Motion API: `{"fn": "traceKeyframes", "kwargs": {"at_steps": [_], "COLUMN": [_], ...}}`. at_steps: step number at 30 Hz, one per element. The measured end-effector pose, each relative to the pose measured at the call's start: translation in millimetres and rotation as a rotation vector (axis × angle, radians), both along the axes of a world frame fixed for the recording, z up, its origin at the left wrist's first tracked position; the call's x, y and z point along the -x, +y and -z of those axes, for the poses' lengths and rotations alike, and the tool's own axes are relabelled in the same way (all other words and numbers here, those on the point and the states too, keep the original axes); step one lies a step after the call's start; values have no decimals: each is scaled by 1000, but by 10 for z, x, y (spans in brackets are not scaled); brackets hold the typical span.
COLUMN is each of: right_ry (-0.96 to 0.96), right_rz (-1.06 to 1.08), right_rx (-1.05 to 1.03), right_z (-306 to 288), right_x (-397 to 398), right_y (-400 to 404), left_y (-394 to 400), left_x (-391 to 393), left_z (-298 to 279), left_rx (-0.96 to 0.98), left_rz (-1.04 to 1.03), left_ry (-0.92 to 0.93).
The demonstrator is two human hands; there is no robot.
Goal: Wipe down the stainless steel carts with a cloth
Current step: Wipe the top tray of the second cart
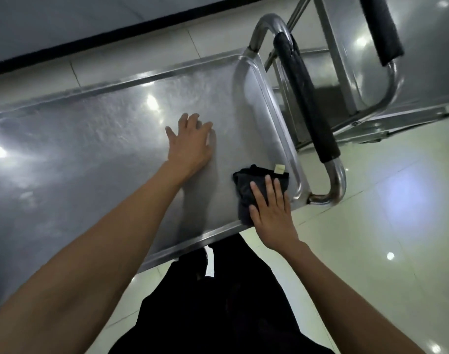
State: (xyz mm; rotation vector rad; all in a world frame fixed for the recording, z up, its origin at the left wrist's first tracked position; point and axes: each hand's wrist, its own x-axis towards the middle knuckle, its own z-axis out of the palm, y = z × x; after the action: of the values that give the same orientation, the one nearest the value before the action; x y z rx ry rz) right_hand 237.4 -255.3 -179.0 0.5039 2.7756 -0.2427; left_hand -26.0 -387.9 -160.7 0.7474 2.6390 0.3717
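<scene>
while the right hand [271,210] presses flat, fingers straight, on the dark cloth [251,185] at the cart top [90,149] near corner, left hand [190,141] rests open on steel. likely mid-wipe; second cart [422,60] looks untouched.

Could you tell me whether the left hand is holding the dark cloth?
No, the left hand rests flat on the steel cart top; the right hand presses the dark cloth.

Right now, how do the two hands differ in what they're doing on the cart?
The right hand presses flat on the dark cloth at the cart top's near corner, by the handle; the left hand rests bare on the steel, farther in, with no cloth under it. Both have straight, spread fingers and lie on the same cart top.
</scene>
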Motion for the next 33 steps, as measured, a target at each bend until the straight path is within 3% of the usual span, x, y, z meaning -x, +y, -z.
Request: {"fn": "traceKeyframes", "kwargs": {"at_steps": [9, 23, 28, 33], "right_ry": [-18, 44, 85, 76], "right_rz": [23, -65, -92, -43], "right_rx": [46, 137, 108, 66], "right_z": [40, 106, 144, 97], "right_x": [585, 3632, 3639, 3051], "right_y": [287, 1038, 1100, 1116], "left_y": [112, 248, 278, 222], "left_x": [-31, -43, -35, -59], "left_z": [14, 13, 9, 8], "left_rx": [102, 176, 158, 148], "left_rz": [55, -72, -78, -51], "left_ry": [11, -25, -39, -48]}}
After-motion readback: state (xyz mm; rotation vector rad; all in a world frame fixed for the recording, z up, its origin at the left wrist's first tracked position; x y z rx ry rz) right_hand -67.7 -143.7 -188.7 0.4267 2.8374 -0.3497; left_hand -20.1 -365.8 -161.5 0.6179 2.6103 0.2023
